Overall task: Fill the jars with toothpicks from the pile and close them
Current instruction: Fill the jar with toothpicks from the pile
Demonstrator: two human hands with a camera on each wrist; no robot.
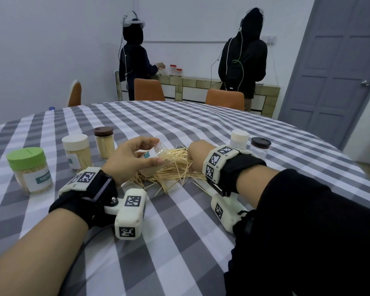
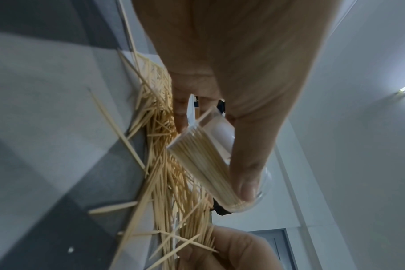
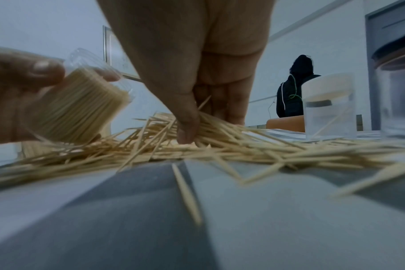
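Toothpick pile: loose heap at mid-table on the checked tablecloth; right hand reaches down into it, thumb and fingers pinching a bunch of sticks. Open jar: tilted just above the pile's left edge, mostly full, gripped by left hand. Left of the pile stand three filled, lidded jars; right of it, two capped clear jars.

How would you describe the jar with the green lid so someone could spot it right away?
On the checked tablecloth, look left of the toothpick pile, past the left hand. The green-lidded jar stands nearest the left edge, full and labelled. Its neighbours have cream and brown lids.
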